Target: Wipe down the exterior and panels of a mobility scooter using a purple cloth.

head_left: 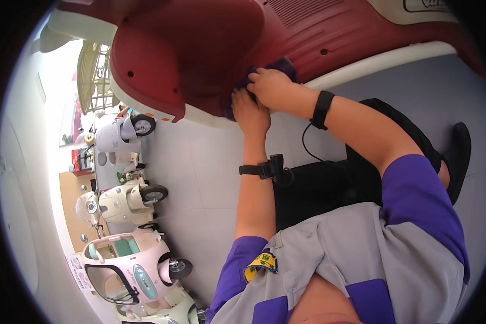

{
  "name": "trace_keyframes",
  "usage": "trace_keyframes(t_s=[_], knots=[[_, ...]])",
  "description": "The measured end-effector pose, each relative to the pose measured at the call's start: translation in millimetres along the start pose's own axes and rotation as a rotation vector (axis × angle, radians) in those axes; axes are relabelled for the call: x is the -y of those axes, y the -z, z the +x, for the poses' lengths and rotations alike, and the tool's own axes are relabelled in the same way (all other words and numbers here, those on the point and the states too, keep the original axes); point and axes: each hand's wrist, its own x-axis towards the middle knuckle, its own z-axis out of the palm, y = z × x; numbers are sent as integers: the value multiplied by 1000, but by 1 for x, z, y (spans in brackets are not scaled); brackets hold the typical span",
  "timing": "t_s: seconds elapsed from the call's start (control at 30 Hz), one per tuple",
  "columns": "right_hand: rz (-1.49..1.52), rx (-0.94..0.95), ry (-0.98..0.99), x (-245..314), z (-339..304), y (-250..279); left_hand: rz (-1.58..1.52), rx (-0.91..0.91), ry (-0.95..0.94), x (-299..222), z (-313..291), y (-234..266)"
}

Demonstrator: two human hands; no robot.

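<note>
A dark purple cloth (pixel 287 67) is bunched against the red floorboard (pixel 308 32) of a scooter, close to its cream lower edge. My right hand (pixel 275 89) grips the cloth from above with bent fingers. Just left of it and touching it, my left hand (pixel 251 112) presses its fingers on the same cloth, part of which shows beside its wrist side. The palms and much of the cloth are hidden beneath the hands.
The scooter's red front panel (pixel 146 65) rises at the upper left, with a cream rack (pixel 96 75) beyond. Along the left stand a grey scooter (pixel 113 141), a cream scooter (pixel 127 204) and a pink vehicle (pixel 129 264). Grey floor tiles (pixel 200 178) lie between.
</note>
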Motion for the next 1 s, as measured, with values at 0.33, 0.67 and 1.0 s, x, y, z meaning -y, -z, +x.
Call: trace_keyframes(t_s=[0.33,0.67,1.0], knots=[[-71,-402,-331,-123,-124,113,-17,29,-512,-171,51,-29],[-414,-30,-596,-77,-84,125,-86,107,-572,-166,62,-35],[-10,-55,-387,-66,-92,116,-97,26,-404,-118,33,-9]])
